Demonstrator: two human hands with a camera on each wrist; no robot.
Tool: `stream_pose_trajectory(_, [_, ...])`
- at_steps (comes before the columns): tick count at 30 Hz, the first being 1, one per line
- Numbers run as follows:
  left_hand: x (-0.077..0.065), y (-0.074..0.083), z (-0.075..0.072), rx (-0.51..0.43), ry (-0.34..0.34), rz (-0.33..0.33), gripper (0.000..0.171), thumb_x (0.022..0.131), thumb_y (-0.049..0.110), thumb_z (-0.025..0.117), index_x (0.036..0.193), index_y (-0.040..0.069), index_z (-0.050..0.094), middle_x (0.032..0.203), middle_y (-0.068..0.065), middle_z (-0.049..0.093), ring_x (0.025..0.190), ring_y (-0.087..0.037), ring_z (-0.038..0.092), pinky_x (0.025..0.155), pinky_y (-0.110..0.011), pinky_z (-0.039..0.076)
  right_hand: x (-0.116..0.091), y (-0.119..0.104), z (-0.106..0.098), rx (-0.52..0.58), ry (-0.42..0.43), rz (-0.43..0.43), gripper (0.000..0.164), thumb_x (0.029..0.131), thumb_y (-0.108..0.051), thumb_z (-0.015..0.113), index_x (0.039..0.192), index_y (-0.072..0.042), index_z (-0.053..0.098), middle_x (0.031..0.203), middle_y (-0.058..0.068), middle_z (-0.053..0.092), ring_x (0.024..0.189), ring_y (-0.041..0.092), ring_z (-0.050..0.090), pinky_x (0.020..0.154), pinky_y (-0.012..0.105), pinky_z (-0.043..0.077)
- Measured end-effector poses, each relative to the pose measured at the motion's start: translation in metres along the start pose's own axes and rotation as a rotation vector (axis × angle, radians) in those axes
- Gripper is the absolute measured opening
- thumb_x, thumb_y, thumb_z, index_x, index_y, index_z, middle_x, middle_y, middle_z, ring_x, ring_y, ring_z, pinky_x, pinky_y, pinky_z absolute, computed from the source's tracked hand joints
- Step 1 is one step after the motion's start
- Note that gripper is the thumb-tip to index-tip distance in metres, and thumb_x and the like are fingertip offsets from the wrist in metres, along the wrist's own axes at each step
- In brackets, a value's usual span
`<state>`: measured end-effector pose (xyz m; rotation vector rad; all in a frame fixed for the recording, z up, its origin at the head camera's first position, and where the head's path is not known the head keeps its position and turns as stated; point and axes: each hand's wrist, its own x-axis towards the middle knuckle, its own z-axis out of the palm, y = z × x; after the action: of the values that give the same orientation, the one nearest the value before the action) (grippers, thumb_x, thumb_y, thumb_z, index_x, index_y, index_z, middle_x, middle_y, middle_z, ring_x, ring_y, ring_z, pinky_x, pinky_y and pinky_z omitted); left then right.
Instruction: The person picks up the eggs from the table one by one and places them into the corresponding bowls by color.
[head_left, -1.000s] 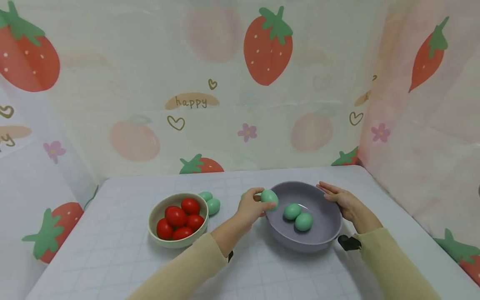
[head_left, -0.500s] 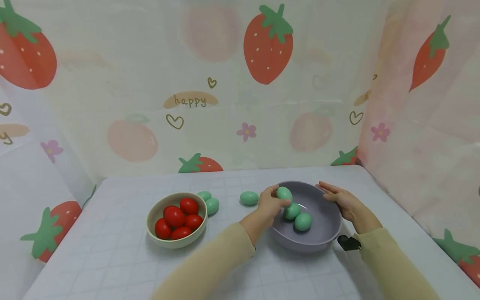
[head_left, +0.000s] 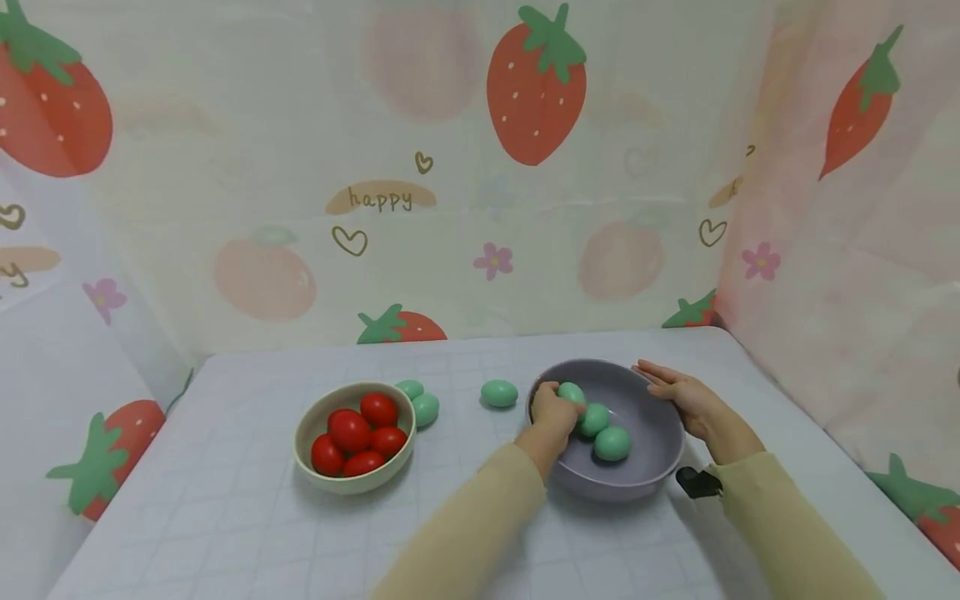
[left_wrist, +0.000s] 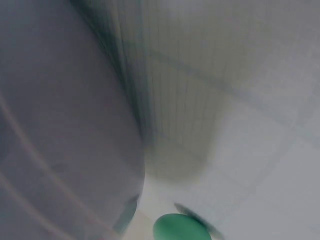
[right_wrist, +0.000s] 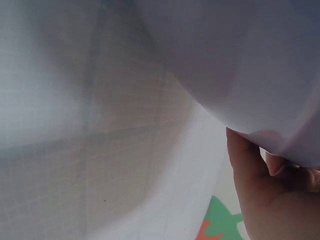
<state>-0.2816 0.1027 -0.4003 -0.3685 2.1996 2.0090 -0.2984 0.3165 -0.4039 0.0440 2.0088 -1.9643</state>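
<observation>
A round purple bowl [head_left: 645,454] stands on the right half of the table, with two green eggs [head_left: 612,443] lying inside. My left hand [head_left: 553,417] reaches over its left rim and holds another green egg [head_left: 571,394] low in the bowl, close to those two. Against the bowl's right rim rests my right hand [head_left: 693,408], its fingers fairly straight. The right wrist view shows that hand's fingers [right_wrist: 245,155] touching the bowl's outer wall [right_wrist: 240,65]. In the left wrist view the bowl's side [left_wrist: 65,115] fills the left part and the left hand is out of sight.
A cream bowl [head_left: 303,454] of several red eggs [head_left: 350,431] stands at the left. Two green eggs [head_left: 426,409] lie behind its right side, and a lone green egg [head_left: 498,393] lies between the bowls. Printed cloth [head_left: 450,275] walls the table's back and sides.
My left hand has moved right and down into the purple bowl with its green egg. The two eggs inside have shifted slightly right. My right hand has stayed at the rim.
</observation>
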Motion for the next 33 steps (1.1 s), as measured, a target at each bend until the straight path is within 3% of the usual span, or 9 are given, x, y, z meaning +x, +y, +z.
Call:
stream_pose_trajectory(4, [0.0023, -0.0023, 0.0056, 0.017, 0.013, -0.027, 0.055, 0.079, -0.010, 0.071, 0.130, -0.001, 0.053, 0.132, -0.020, 0.052, 0.123, -0.033, 0.049, 0.102, -0.042, 0.042, -0.0018, -0.0022, 0.0001, -0.018, 0.012, 0.009, 0.063, 0.103, -0.005, 0.042, 0.154, -0.005, 0.006, 0.157, 0.013, 0.007, 0.146, 0.028, 0.006, 0.112, 0.028, 0.025])
stream_pose_trajectory(13, [0.0074, -0.0061, 0.0056, 0.043, 0.009, -0.071, 0.052, 0.070, -0.017, 0.076, 0.117, -0.004, 0.060, 0.121, -0.021, 0.057, 0.117, -0.034, 0.052, 0.099, -0.040, 0.044, -0.0009, -0.0043, 0.0044, 0.007, 0.008, 0.016, 0.063, 0.103, -0.004, 0.042, 0.154, -0.004, 0.006, 0.157, 0.014, 0.007, 0.146, 0.027, 0.006, 0.109, 0.026, 0.028])
stream_pose_trajectory(19, [0.0090, -0.0083, 0.0065, 0.083, 0.002, -0.079, 0.049, 0.065, -0.019, 0.078, 0.109, -0.004, 0.062, 0.113, -0.019, 0.060, 0.113, -0.033, 0.055, 0.100, -0.038, 0.043, 0.0008, -0.0033, 0.0055, 0.024, 0.003, 0.014, 0.062, 0.102, -0.002, 0.041, 0.154, -0.003, 0.005, 0.157, 0.014, 0.006, 0.146, 0.027, 0.006, 0.097, 0.017, 0.037])
stream_pose_trajectory(25, [0.0076, -0.0073, 0.0054, 0.156, -0.031, -0.131, 0.044, 0.069, -0.011, 0.081, 0.109, -0.002, 0.064, 0.112, -0.018, 0.061, 0.113, -0.031, 0.056, 0.095, -0.038, 0.047, 0.0006, -0.0019, 0.0054, 0.030, 0.001, 0.013, 0.063, 0.102, -0.003, 0.041, 0.154, -0.002, 0.005, 0.157, 0.014, 0.006, 0.145, 0.026, 0.007, 0.089, 0.013, 0.039])
stream_pose_trajectory(33, [0.0059, -0.0063, 0.0069, 0.177, -0.064, -0.141, 0.042, 0.072, -0.010, 0.080, 0.109, -0.002, 0.062, 0.109, -0.016, 0.060, 0.110, -0.030, 0.057, 0.092, -0.037, 0.049, -0.0010, -0.0026, 0.0025, 0.017, 0.002, 0.024, 0.063, 0.102, -0.003, 0.041, 0.154, -0.004, 0.005, 0.158, 0.013, 0.005, 0.145, 0.025, 0.007, 0.106, 0.022, 0.033])
